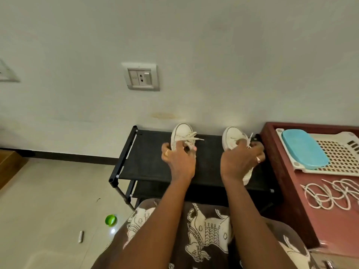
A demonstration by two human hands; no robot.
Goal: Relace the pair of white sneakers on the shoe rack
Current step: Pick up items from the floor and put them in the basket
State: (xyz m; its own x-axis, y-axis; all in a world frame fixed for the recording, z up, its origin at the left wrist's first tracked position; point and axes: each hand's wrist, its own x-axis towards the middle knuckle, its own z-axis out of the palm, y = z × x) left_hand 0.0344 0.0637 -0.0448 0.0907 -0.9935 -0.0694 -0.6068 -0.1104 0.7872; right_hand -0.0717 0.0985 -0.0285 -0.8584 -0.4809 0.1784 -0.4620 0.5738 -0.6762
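Two white sneakers stand on the top shelf of a black shoe rack (147, 162), toes toward the wall. My left hand (179, 159) grips the left sneaker (182, 133) at its laced middle, where a tied bow shows. My right hand (241, 162) grips the right sneaker (233, 135) over its laces and side; its heel shows below my hand. Both hands hide the rear halves of the shoes.
A maroon table (287, 183) stands right of the rack, bearing a white perforated tray (342, 160) with a blue lid (304, 149) and loose white laces (334, 194). A green cup (111, 220) and a small tube (80, 236) lie on the floor. A wall socket (141, 76) is above.
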